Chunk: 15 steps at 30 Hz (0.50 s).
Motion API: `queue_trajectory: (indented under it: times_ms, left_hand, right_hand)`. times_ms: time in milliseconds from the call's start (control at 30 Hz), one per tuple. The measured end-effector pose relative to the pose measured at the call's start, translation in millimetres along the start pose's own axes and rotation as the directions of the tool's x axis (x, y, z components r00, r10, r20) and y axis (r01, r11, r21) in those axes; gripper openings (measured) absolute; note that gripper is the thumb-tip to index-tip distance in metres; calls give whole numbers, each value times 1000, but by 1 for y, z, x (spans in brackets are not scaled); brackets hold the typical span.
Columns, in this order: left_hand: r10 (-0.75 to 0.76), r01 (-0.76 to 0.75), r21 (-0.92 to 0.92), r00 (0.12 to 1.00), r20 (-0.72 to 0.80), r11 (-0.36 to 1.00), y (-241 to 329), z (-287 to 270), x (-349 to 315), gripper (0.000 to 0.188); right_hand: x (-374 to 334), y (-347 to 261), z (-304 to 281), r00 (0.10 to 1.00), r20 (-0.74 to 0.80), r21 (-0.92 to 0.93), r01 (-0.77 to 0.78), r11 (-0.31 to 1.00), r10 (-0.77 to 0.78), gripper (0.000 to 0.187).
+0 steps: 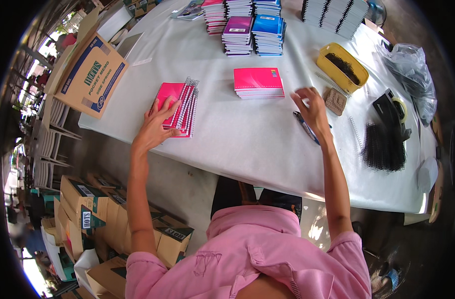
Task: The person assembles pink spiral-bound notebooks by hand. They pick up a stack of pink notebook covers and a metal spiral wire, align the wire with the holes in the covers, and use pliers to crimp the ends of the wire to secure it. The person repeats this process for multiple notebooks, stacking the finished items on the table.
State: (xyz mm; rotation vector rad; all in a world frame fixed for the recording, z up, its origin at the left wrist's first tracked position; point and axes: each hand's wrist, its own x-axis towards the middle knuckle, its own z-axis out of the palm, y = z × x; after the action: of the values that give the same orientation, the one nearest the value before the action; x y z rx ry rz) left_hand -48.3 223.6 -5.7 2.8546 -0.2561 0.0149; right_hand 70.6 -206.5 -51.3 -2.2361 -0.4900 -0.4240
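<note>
Left of centre, the left hand (160,121) is resting with fingers spread on pink spiral notebooks (180,115); light, even pressure should keep their coils (191,82) from tangling. Right of centre, the right hand (311,107) is hovering, fingers bent, contents unclear; beyond, a pink-covered stack (259,78) is lying at upper centre.

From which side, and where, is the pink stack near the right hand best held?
Probably by the right end of the pink stack, coming from the right, where the right hand is: thumb on the near edge, fingers on the far one. It lies flat in several layers, so squeezing both edges should keep them together.
</note>
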Motion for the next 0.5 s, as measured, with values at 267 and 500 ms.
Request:
queue_trajectory:
  times_ms: [267,500]
  left_hand:
    - [59,-62,0,945,-322,998,66,3,24,73]
    - [66,-164,-233,924,-378,958,120,8,63,92]
  right_hand:
    - [91,35,31,770,457,212,-581,786,445,42]
    - [91,10,8,948,105,183,-315,931,300,20]
